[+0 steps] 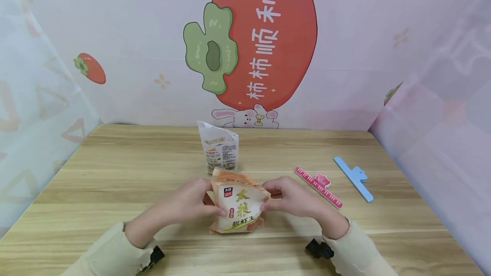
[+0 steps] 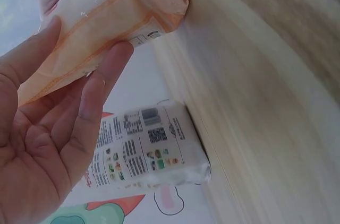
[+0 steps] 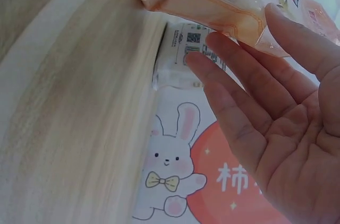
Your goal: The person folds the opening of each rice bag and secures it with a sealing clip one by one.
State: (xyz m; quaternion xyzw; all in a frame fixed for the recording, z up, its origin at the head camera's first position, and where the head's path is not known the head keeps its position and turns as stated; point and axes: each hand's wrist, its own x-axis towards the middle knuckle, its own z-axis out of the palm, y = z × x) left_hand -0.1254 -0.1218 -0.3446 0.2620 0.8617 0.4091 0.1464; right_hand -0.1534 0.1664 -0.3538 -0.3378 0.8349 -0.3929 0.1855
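An orange and white bag of rice (image 1: 241, 208) stands upright near the front middle of the table, its top edge slanting down to the right. My left hand (image 1: 192, 201) holds its left side, thumb on the front and fingers behind. On the other side, my right hand (image 1: 293, 197) grips the bag's right edge, thumb in front. In the right wrist view, the fingers (image 3: 239, 83) of that hand reach behind the bag. Just behind stands a second, white bag (image 1: 222, 152) with printed text and a peaked top; the orange bag overlaps its base in the head view.
To the right on the wooden table (image 1: 126, 161) lie a pink bag clip (image 1: 318, 186) and a light blue bag clip (image 1: 353, 179), both slanted. A printed backdrop (image 1: 145, 24) with a large persimmon rises at the table's back edge.
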